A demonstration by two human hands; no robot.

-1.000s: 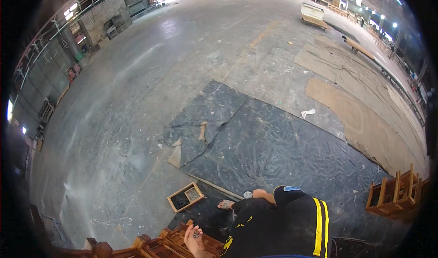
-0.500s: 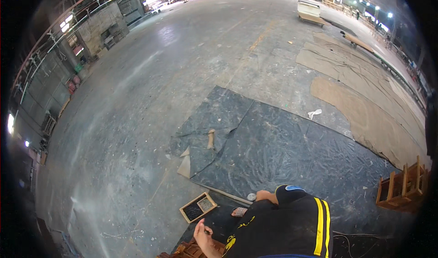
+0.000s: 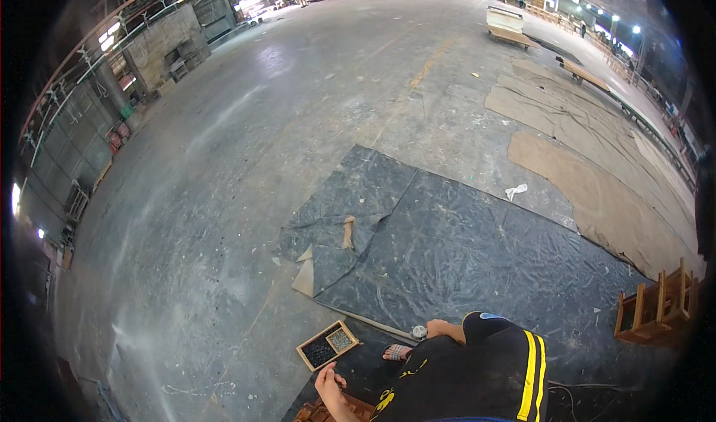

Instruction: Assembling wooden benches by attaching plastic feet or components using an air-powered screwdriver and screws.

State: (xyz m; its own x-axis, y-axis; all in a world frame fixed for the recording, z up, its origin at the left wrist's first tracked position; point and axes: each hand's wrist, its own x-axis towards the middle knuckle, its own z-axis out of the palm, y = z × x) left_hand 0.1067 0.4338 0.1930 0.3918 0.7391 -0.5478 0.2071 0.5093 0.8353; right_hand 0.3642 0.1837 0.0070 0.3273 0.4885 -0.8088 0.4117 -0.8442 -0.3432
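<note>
My left hand [image 3: 329, 382] is raised at the lower edge, with its fingers curled together. Whatever they pinch, if anything, is too small to name. Close beyond it lies a shallow wooden tray [image 3: 319, 335] with two compartments. Dark small pieces [image 3: 318, 353] lie in one, and paler small pieces [image 3: 340, 339] fill the other. Below the hand, reddish-brown wooden parts [image 3: 358, 409] show partly behind my arm. Black shorts with yellow stripes cover my lap. A strapped sandal [image 3: 396, 353] is on one foot. My right hand does not show.
A dark sheet [image 3: 462, 235] covers the floor ahead, with a tan strip-like piece [image 3: 348, 232] and a white scrap [image 3: 515, 191] on it or near its edge. Wooden furniture [image 3: 656, 306] stands at right. Brown sheets [image 3: 597, 191] and a low platform [image 3: 509, 28] lie farther off.
The view has shifted slightly. My left hand stays beside the tray, its fingers curled a little differently. Less of the reddish-brown wood shows below it.
</note>
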